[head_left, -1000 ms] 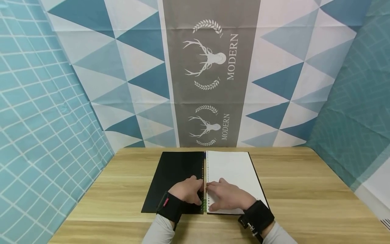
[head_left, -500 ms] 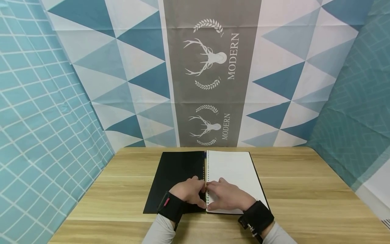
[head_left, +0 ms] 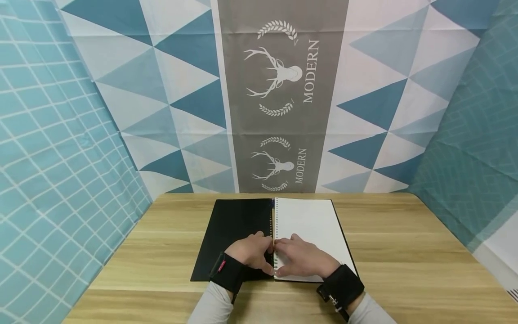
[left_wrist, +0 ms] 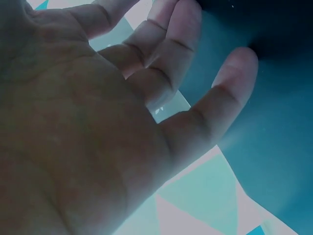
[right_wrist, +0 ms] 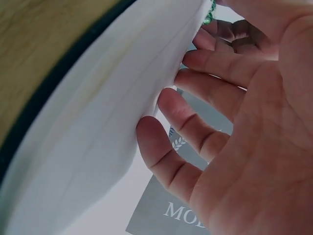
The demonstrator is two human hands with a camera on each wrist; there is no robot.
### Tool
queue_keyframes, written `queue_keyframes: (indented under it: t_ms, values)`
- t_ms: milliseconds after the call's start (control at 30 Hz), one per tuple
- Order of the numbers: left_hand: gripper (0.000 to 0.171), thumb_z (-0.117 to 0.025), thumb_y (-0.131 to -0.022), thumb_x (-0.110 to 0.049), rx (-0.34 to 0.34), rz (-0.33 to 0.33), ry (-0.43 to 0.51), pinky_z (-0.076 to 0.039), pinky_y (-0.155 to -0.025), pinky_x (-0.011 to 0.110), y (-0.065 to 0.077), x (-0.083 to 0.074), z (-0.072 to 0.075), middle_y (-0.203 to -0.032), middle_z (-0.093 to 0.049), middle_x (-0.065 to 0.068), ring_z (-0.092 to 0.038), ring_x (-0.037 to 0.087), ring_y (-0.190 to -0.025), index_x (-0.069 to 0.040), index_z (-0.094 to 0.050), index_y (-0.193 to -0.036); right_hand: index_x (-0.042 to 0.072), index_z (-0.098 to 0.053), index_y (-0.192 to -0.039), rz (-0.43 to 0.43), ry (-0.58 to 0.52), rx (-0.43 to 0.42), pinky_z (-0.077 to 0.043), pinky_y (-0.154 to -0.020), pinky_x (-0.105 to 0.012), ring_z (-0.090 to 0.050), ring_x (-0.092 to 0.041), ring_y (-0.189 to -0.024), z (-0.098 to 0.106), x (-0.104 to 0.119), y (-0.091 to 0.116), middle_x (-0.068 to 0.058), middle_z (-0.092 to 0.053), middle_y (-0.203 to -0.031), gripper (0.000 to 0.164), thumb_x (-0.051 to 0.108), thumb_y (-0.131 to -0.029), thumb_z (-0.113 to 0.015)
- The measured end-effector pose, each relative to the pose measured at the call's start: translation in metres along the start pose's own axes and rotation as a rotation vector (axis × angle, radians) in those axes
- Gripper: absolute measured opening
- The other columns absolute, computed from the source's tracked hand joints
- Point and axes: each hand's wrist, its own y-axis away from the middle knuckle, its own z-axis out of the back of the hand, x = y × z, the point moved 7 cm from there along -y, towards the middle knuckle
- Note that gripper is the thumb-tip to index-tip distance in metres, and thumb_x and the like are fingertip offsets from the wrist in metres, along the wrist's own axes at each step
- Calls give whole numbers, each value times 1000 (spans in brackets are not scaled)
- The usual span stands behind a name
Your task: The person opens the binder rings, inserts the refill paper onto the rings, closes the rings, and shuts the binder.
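Observation:
A ring-bound notebook lies spread flat on the table, its black cover (head_left: 238,218) to the left and white pages (head_left: 309,216) to the right. Down the middle runs the binding, blue (head_left: 273,204) at the far end, with green rings (right_wrist: 209,14) near my right hand. My left hand (head_left: 252,252) rests over the cover's inner edge, thumb and fingers apart, tips pressing beside the rings. Mirroring it, my right hand (head_left: 301,257) touches the holed edge of the pages with its fingertips. In the right wrist view its fingers are gently bent and spread along the paper.
The notebook sits on a wood-grain table (head_left: 404,252). Behind it hangs a patterned cloth (head_left: 279,90) with deer prints, and blue checked cloth (head_left: 48,157) covers the left side. Each wrist wears a black strap (head_left: 344,285).
The cover's inner edge has shifted slightly right, narrowing the gap between the two halves. My left thumb has moved right to the spine; my right hand stays nearly in place.

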Motion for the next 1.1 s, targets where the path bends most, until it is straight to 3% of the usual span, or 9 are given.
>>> queue_keyframes:
  t_ms: [100,167,367,433,667,933,1100]
  values:
    - [33,-82,-77,-34,-4,-32,-5,-48,-70,35,-1,3,-1,-90,-51,-2,-49,15,-78,-17,-63,-98,12,-59,-131,33,2,-4,-50,-80,-37,-49,-20,-101,1,1,1,-4,-61,-132,51,31,-86,-72]
    - [26,-79,-80,-30,-32,-54,-8,-47,-68,33,-3,4,-1,-88,-52,-2,-49,15,-76,-16,-63,-95,9,-62,-125,68,26,-41,-48,-83,-38,-51,-19,-99,1,3,0,-6,-64,-124,41,22,-88,-70]
    - [20,-76,-83,-27,-100,-67,-10,-45,-64,31,-7,4,1,-80,-52,-2,-49,15,-70,-14,-61,-86,11,-65,-102,76,163,-197,-47,-61,-32,-47,-18,-77,4,8,-4,-2,-63,-98,15,16,-88,-66]
    - [19,-76,-83,-26,-102,-71,-3,-45,-62,31,-7,4,1,-79,-52,-2,-49,14,-69,-14,-61,-84,11,-65,-100,48,178,-220,-49,-59,-32,-49,-19,-78,5,6,-4,-2,-61,-99,14,18,-88,-67]
    - [20,-75,-84,-27,-117,-80,3,-43,-58,29,-8,1,1,-73,-53,-2,-49,13,-64,-15,-59,-80,7,-65,-102,17,91,-229,-52,-75,-38,-56,-20,-88,6,-5,-3,-4,-58,-102,23,20,-84,-74]
    - [22,-77,-82,-26,-174,-111,-14,-41,-57,29,-4,-3,8,-71,-51,-2,-47,14,-63,-11,-60,-81,5,-66,-102,28,119,-251,-52,-72,-36,-56,-21,-85,10,0,-4,-5,-60,-100,26,20,-83,-75]
    - [23,-76,-83,-27,-150,-91,11,-43,-58,30,-2,-2,6,-74,-52,0,-49,15,-65,-10,-62,-86,5,-66,-104,12,107,-216,-52,-71,-36,-55,-21,-85,8,1,-3,-6,-60,-101,27,21,-84,-75]
